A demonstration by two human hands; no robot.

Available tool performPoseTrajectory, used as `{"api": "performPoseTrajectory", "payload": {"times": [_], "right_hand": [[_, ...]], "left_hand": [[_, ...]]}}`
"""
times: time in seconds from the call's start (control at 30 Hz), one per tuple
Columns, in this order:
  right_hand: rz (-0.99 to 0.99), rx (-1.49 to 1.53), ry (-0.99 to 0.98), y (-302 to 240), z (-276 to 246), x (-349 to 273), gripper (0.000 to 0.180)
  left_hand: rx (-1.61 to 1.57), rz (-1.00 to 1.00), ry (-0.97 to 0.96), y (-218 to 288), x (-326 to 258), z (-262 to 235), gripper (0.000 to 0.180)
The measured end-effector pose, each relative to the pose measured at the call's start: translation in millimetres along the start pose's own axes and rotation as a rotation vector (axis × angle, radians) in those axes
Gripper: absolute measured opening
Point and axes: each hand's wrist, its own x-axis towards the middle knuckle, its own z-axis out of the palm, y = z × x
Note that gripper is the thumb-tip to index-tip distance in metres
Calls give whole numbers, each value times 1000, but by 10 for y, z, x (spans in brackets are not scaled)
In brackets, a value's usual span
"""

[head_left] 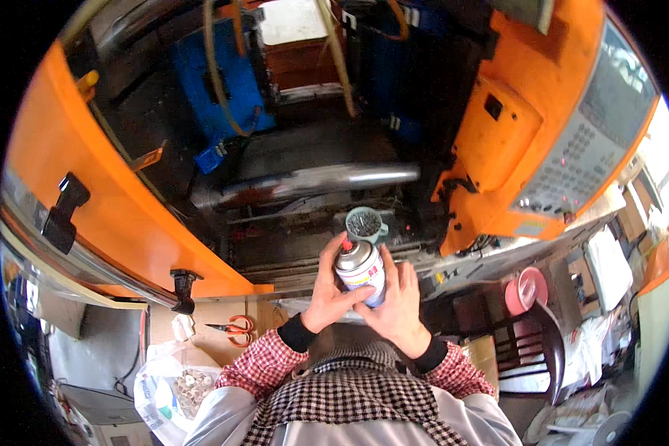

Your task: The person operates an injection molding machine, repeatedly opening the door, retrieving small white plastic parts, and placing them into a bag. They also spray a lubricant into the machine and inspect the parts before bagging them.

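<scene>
Head view, left hand (330, 291) and right hand (398, 302) raised, seemingly clasping spray can (360, 269)

Single view only, head-worn fisheye, left of a side-by-side pair, so nothing is overlapping with a second view. It's looking steeply down from above the person's chest: checked sleeves are entering from the lower edge, hands (364, 301) are sitting close, just below centre. It's facing forward into the open bay of an orange machine (126, 215), which is filling the upper half at mid range. The control panel (595, 126) is bending along the right rim, floor clutter is curving along the lower corners. Black vignette is ringing the frame.
</scene>
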Motion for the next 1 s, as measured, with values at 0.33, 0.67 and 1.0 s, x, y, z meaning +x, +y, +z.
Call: {"api": "performPoseTrajectory", "payload": {"times": [0.33,0.67,1.0], "right_hand": [[-287,-398,547,340,-627,1053,53],[-315,-873,821,915,-1070,1865,35],[-210,-871,760,996,-928,1868,16]], "left_hand": [[112,93,427,-258,1111,-646,70],[535,346,436,-395,3615,-1177,68],[519,334,269,-471,4781,-1425,73]]}}
